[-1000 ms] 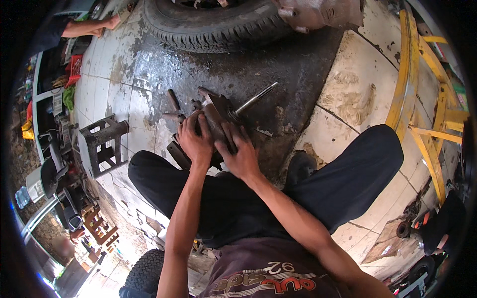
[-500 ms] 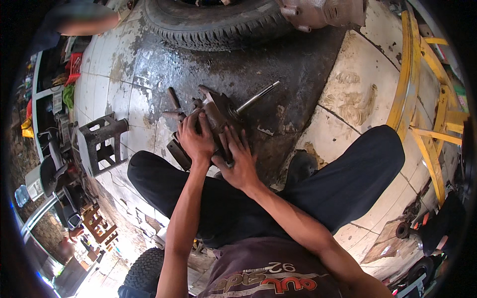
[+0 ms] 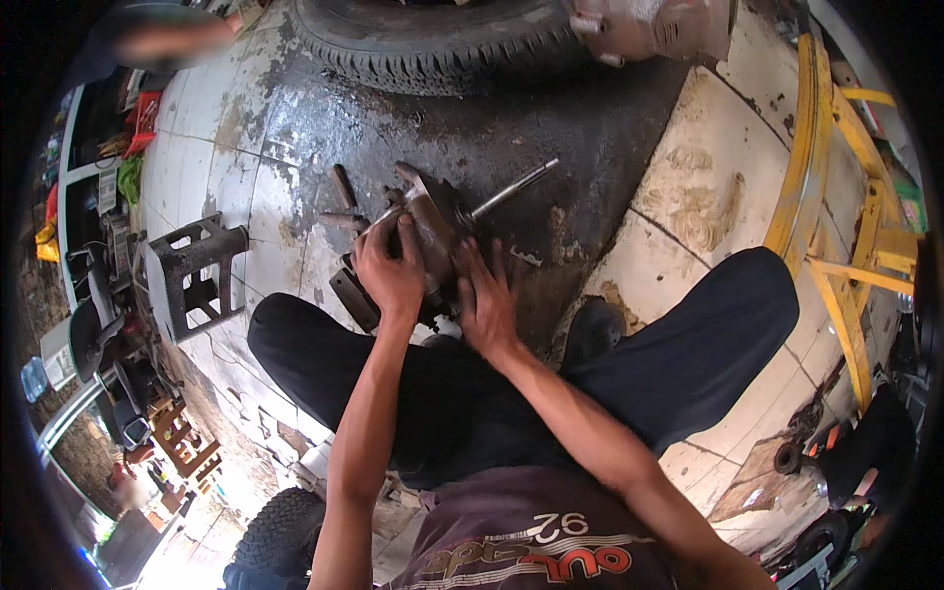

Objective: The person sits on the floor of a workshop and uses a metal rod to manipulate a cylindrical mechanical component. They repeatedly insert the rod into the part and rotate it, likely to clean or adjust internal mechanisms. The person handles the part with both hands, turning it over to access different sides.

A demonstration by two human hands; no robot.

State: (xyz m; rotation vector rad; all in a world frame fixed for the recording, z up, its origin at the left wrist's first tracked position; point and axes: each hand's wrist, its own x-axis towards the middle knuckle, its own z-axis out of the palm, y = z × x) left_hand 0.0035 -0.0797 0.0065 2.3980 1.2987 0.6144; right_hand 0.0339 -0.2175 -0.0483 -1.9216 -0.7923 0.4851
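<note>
A grimy metal gearbox housing (image 3: 430,218) lies on the dark floor patch between my legs. From its far right side a bright steel shaft (image 3: 516,188) sticks out. My left hand (image 3: 391,275) is closed over the housing's left part, its fingers bent against the top. My right hand (image 3: 489,307) rests along the housing's right side with fingers stretched out, fingertips close to the shaft's base. Beside the housing's far left corner are a dark rod-like piece (image 3: 342,185) and a short stub (image 3: 344,221). The underside of the housing is hidden.
A large tyre (image 3: 442,59) lies beyond the housing, with a brown metal casing (image 3: 657,28) at its right. At left stands a dark plastic stool (image 3: 197,280); at right, a yellow metal frame (image 3: 798,147). Another person's arm (image 3: 172,37) shows at far left.
My right hand has slid to the right along the housing, its thumb leaving the near middle and its fingers straightening. My left hand stays on the housing, its fingers shifted slightly.
</note>
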